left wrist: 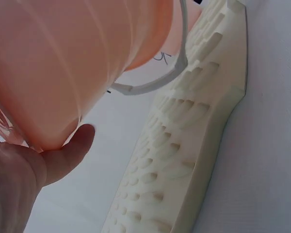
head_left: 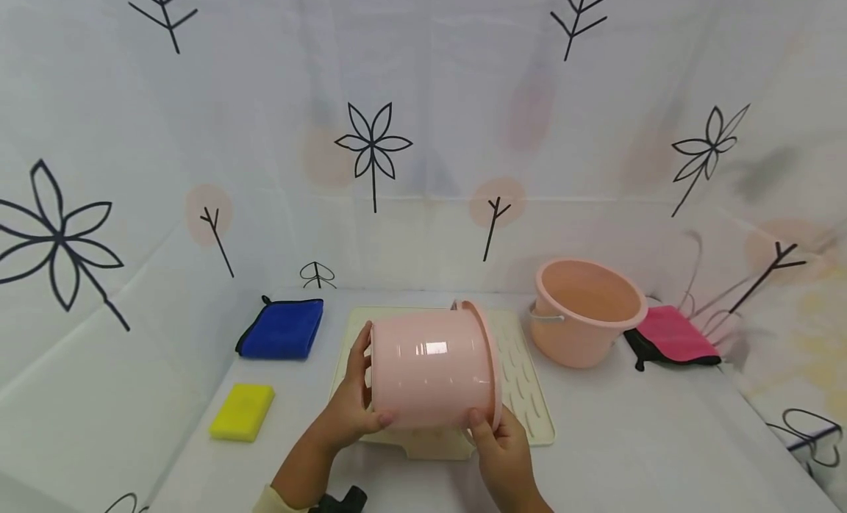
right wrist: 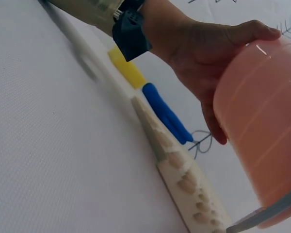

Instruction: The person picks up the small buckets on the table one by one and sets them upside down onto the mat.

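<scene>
A pink bucket [head_left: 433, 366] is held on its side in the air above a cream washboard [head_left: 529, 373], its rim facing right. My left hand [head_left: 347, 410] grips the base end, thumb on the near side and fingers round the bottom. At the rim, my right hand [head_left: 506, 454] holds on with the thumb on the outer wall; its other fingers are partly hidden. The bucket's grey handle [left wrist: 157, 83] hangs below the wall in the left wrist view. The right wrist view shows the left hand [right wrist: 199, 58] against the bucket's base.
A second, peach bucket [head_left: 576, 344] stands upright at the back right, beside a folded pink cloth [head_left: 678, 333] with black edging. On the left lie a folded blue cloth [head_left: 281, 329] and a yellow sponge [head_left: 242, 412]. A patterned white sheet [head_left: 423, 160] hangs behind.
</scene>
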Demonstrator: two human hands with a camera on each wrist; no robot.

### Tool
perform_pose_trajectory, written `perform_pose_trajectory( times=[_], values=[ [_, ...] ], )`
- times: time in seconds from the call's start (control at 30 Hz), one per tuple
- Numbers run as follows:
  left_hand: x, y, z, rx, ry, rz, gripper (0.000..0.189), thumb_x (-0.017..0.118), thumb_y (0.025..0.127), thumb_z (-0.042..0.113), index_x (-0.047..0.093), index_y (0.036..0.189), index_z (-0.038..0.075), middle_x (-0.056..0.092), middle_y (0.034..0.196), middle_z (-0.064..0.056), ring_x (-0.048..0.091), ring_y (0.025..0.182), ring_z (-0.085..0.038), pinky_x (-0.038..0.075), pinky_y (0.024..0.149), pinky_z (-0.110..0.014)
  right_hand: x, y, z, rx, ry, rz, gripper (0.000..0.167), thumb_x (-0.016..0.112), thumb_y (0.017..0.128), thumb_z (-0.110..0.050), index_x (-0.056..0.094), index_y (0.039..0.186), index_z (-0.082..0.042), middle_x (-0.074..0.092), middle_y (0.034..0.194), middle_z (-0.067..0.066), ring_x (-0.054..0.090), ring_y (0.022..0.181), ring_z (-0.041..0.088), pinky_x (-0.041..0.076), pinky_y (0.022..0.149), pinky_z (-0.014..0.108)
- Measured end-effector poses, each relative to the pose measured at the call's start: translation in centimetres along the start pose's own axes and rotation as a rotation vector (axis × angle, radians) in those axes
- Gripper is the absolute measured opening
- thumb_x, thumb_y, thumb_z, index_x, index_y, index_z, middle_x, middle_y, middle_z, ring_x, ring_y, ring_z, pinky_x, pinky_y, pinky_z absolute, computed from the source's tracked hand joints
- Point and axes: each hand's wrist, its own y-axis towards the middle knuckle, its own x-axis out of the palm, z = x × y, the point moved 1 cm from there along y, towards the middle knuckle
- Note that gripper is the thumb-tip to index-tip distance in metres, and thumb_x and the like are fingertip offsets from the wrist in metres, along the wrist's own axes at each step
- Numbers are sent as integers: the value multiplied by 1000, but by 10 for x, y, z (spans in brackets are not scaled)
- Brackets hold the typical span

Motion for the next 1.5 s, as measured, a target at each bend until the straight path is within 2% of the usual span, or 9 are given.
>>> perform_pose_trajectory(
  times=[0.13,0.33,0.5,0.63,0.8,0.93,1.1,1.33,1.5],
  values=[
    [1,0,0,-24,-69,-12,128,88,76,49,-6,164,52,-3,175,-6,24,153,-48,60,96,-45,0,-1,0,-29,-7,-34,13,59,104,-4,67,110,2,71,97,2,66,87,11,57,80,24],
    [1,-2,-1,6,-79,-22,125,85,79,49,-6,165,48,14,170,-17,56,129,-44,63,87,-39,-3,2,3,-86,10,-104,18,58,101,-2,64,118,0,70,104,4,67,91,12,58,83,26],
    [0,-1,-2,13,-47,-3,123,83,80,53,-6,165,49,18,167,-20,59,125,-41,63,86,-39,-6,5,9,-140,-2,-161,22,59,103,-8,62,124,-5,70,108,6,67,96,13,58,86,27],
    [-1,-1,0,21,-34,6,121,80,81,57,-6,165,49,20,168,-17,56,128,-40,63,87,-39,-13,10,15,-281,-145,-203,31,59,107,-27,61,135,-14,71,119,0,66,112,13,53,99,30],
    [-4,-4,-3,25,-65,13,117,78,85,54,-7,165,48,23,168,-14,56,126,-38,61,91,-39,-27,16,24,-433,-358,-223,47,43,111,-51,53,147,-23,65,132,-8,62,125,14,51,105,37],
    [-8,-12,-8,5,-65,40,115,76,87,54,-8,165,49,25,167,-15,58,123,-35,60,91,-36,-41,17,32,-475,-435,-196,32,46,112,-33,60,138,-20,67,121,-10,64,111,11,53,96,37],
    [-14,-13,-11,4,-57,76,112,73,88,46,-9,165,49,22,169,-12,57,124,-35,60,93,-37,-64,24,39,-326,-542,-130,30,65,100,-12,64,130,-12,69,109,-7,63,102,8,54,89,37],
    [-21,-8,-4,-10,-75,103,112,70,86,33,-9,164,49,19,170,-8,54,129,-36,59,98,-38,-97,34,41,-105,-774,-163,46,73,100,-32,62,136,-6,67,122,7,63,112,22,53,94,50],
    [-30,-9,1,-13,-44,133,111,72,87,43,-8,164,47,10,174,-9,50,133,-38,56,101,-35,-116,40,45,89,-764,-251,59,72,99,-42,57,142,-4,60,138,15,58,126,31,53,102,54]
  ],
)
